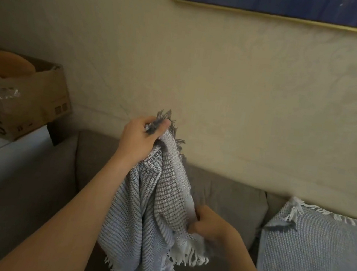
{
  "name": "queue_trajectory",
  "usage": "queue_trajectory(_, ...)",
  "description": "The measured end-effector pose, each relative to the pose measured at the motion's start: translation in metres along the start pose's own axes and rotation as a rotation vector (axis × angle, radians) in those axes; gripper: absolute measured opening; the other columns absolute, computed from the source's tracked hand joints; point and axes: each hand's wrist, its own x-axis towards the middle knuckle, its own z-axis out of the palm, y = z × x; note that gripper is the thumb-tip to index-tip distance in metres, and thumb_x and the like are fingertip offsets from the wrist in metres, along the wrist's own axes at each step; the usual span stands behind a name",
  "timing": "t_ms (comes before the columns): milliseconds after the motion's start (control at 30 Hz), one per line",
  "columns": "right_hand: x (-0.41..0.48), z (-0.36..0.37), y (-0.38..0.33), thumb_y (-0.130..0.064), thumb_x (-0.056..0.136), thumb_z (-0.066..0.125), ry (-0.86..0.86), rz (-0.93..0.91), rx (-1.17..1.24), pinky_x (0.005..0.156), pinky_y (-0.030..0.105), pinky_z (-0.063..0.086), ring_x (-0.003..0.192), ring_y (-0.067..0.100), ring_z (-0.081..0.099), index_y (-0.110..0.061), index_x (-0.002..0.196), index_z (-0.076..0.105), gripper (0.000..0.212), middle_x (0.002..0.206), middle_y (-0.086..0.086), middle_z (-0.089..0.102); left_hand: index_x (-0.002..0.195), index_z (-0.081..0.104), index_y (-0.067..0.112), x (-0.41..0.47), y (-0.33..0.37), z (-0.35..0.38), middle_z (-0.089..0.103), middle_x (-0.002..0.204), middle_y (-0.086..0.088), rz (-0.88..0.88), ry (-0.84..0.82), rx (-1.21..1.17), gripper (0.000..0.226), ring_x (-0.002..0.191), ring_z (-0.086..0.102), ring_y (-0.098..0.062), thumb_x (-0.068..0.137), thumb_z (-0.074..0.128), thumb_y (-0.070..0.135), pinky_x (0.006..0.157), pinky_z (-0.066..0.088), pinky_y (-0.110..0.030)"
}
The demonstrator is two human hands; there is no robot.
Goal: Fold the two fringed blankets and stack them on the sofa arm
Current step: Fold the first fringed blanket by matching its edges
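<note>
A grey-and-white woven fringed blanket [151,217] hangs bunched in the air over the sofa seat. My left hand [139,137] is raised and pinches its top corner, dark fringe sticking out above the fingers. Lower and to the right, my right hand [209,225] grips the blanket's edge near the white fringe. A second light blue fringed blanket [316,253] lies draped over the sofa back and seat at the right, held by neither hand. The sofa arm [19,194] is at the left, bare where it shows.
The grey sofa's back cushion [228,197] stands against a cream wall. A cardboard box [31,99] with orange fabric and plastic wrap sits on a white surface [2,149] left of the sofa arm. A gold-framed blue picture [301,6] hangs above.
</note>
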Motion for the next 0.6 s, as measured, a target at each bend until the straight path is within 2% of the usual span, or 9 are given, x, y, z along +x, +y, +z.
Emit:
queue_trajectory(67,0.023,-0.002,0.034,-0.024,0.057,0.060,-0.014,0.014,-0.009,0.088,0.074,0.049,0.116,0.045,0.064,0.016,0.113,0.052,0.069,0.115,0.036,0.062,0.065,0.068,0.047,-0.001,0.005,0.000,0.061,0.059,0.023,-0.004,0.000,0.006,0.037,0.060,0.056,0.004,0.099,0.062,0.059,0.066,0.044,-0.028)
queue_trajectory(100,0.022,-0.005,0.030,-0.024,0.057,0.055,0.002,0.036,-0.012,0.090,0.074,0.048,0.118,0.045,0.062,0.018,0.117,0.048,0.074,0.117,0.038,0.059,0.058,0.065,0.049,-0.002,0.008,0.000,0.056,0.053,0.022,0.001,-0.007,0.015,0.043,0.054,0.051,0.002,0.101,0.062,0.054,0.062,0.039,-0.026)
queue_trajectory(167,0.008,-0.011,0.004,-0.020,0.064,0.052,0.024,0.086,-0.012,0.091,0.062,0.056,0.111,0.038,0.069,0.017,0.112,0.054,0.061,0.111,0.035,0.066,0.055,0.064,0.048,-0.001,0.007,0.002,0.055,0.050,0.021,-0.009,-0.011,-0.008,0.048,0.051,0.050,0.002,0.103,0.061,0.051,0.060,0.037,-0.024)
queue_trajectory(200,-0.002,-0.014,-0.007,-0.015,0.071,0.051,0.048,0.101,-0.063,0.083,0.050,0.059,0.097,0.034,0.073,0.014,0.099,0.058,0.041,0.097,0.030,0.070,0.054,0.064,0.043,0.000,0.005,0.002,0.055,0.050,0.019,-0.026,-0.020,-0.031,0.050,0.052,0.050,0.002,0.103,0.062,0.052,0.061,0.038,-0.025)
queue_trajectory(267,-0.004,-0.020,-0.017,-0.009,0.082,0.053,0.138,0.124,-0.162,0.064,0.035,0.046,0.069,0.022,0.056,-0.003,0.078,0.050,0.008,0.075,0.011,0.058,0.051,0.052,0.028,0.000,0.006,0.004,0.050,0.049,0.013,-0.058,-0.048,-0.054,0.059,0.050,0.048,-0.006,0.102,0.062,0.055,0.062,0.039,-0.029)
queue_trajectory(367,0.003,-0.025,-0.022,-0.016,0.087,0.058,0.340,0.139,-0.312,0.076,0.036,0.041,0.072,0.025,0.048,-0.016,0.066,0.039,0.028,0.070,-0.001,0.045,0.055,0.049,0.027,-0.004,0.013,0.007,0.055,0.045,0.011,-0.107,-0.083,-0.098,0.054,0.043,0.055,-0.001,0.106,0.063,0.039,0.053,0.045,-0.017)
queue_trajectory(467,0.012,-0.023,-0.025,-0.027,0.076,0.063,0.406,0.047,-0.258,0.088,0.042,0.051,0.087,0.028,0.066,-0.014,0.080,0.063,0.014,0.079,0.001,0.063,0.055,0.049,0.025,-0.006,0.019,0.010,0.056,0.043,0.012,-0.109,-0.164,-0.097,0.054,0.042,0.057,0.001,0.107,0.060,0.034,0.052,0.044,-0.008)
queue_trajectory(533,0.017,-0.021,-0.030,-0.032,0.074,0.070,0.344,-0.167,-0.109,0.077,0.038,0.056,0.089,0.014,0.071,-0.016,0.086,0.073,0.020,0.082,-0.001,0.072,0.056,0.046,0.019,-0.005,0.018,0.008,0.053,0.048,0.009,-0.104,-0.228,-0.107,0.058,0.046,0.054,-0.006,0.105,0.061,0.046,0.059,0.045,-0.015)
queue_trajectory(600,0.021,-0.016,-0.036,-0.031,0.079,0.070,0.286,-0.290,0.002,0.075,0.036,0.059,0.088,0.005,0.068,-0.020,0.088,0.075,0.014,0.085,-0.004,0.075,0.062,0.050,0.007,-0.004,0.018,0.005,0.053,0.057,-0.011,-0.103,-0.273,-0.130,0.065,0.053,0.055,-0.019,0.102,0.062,0.056,0.065,0.048,-0.028)
